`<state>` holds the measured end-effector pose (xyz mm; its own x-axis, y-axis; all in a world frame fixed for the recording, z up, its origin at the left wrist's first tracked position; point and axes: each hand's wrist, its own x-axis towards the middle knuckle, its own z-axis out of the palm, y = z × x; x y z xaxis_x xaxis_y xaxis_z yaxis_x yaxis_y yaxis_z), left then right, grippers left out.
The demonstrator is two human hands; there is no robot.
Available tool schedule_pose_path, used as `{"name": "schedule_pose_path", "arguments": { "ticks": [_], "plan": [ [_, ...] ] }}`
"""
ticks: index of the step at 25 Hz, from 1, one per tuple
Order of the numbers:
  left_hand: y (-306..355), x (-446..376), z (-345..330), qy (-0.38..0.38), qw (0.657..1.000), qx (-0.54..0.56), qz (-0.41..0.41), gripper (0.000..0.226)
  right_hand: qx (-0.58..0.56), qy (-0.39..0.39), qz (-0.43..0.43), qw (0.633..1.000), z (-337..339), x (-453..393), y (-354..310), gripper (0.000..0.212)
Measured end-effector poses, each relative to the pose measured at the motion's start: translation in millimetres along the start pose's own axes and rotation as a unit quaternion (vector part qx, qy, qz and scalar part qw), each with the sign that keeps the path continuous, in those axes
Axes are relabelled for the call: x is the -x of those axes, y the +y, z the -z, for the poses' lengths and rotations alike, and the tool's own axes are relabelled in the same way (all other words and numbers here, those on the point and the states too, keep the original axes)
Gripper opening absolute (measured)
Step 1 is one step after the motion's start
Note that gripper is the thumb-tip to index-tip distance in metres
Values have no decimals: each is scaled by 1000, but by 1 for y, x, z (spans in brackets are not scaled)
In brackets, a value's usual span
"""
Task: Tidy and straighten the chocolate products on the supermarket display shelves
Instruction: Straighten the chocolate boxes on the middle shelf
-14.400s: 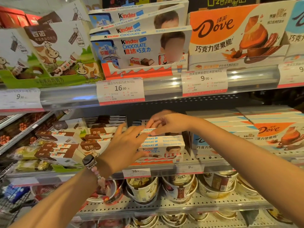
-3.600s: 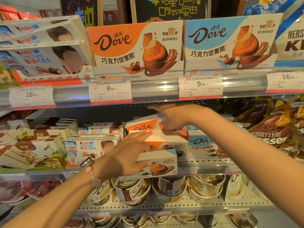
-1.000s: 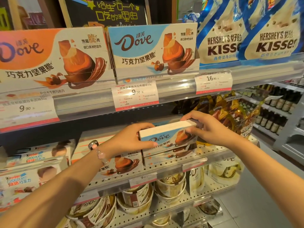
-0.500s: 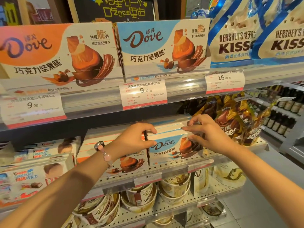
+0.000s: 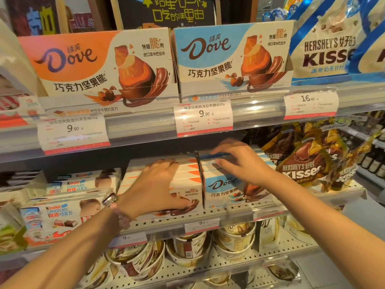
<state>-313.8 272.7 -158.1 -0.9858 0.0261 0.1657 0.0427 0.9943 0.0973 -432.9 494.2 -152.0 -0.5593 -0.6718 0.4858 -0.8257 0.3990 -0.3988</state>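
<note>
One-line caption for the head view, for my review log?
Left hand rests on orange Dove boxes; right hand adjusts blue Dove boxes.

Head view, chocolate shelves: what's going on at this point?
A person is straightening Dove boxes on the middle perforated metal shelf. The left hand lies flat against the row of orange-and-white Dove boxes. The right hand rests on top of the neighbouring row of blue-and-white Dove boxes, fingers curled at their upper edges. Both rows stand upright, side by side, faces forward. Gold Hershey's Kisses bags sit to the right.
</note>
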Motion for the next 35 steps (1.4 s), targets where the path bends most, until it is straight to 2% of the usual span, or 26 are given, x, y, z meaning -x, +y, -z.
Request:
{"name": "schedule_pose_path", "arguments": {
  "ticks": [2, 8, 17, 21, 27, 31, 35],
  "plan": [
    [-2, 4, -3, 5, 1000, -6, -4, 92, -28, -30, -13, 999, -14, -25, -10, 22],
    [-2, 9, -10, 39, 999, -9, -14, 84, -13, -135, -65, 989, -41, -62, -17, 23],
    [-2, 9, -12, 46, 999, -2, -24, 81, -61, -194, -125, 971, -45, -84, -17, 28],
    [-4, 10, -11, 55, 998, 9, -31, 82, -82, -152, -100, 980, -49, -77, -19, 26],
    [-4, 9, -12, 73, 996, 4, -55, 80, -199, -1, -50, 979, -30, -48, -33, 28],
    [-5, 10, -12, 66, 996, 14, -52, 76, -258, 19, -16, 966, -16, -27, -46, 29],
    [-3, 13, -21, 97, 992, -63, -45, 63, -286, 63, -9, 956, 1, 9, -49, 27]
  ]
}}
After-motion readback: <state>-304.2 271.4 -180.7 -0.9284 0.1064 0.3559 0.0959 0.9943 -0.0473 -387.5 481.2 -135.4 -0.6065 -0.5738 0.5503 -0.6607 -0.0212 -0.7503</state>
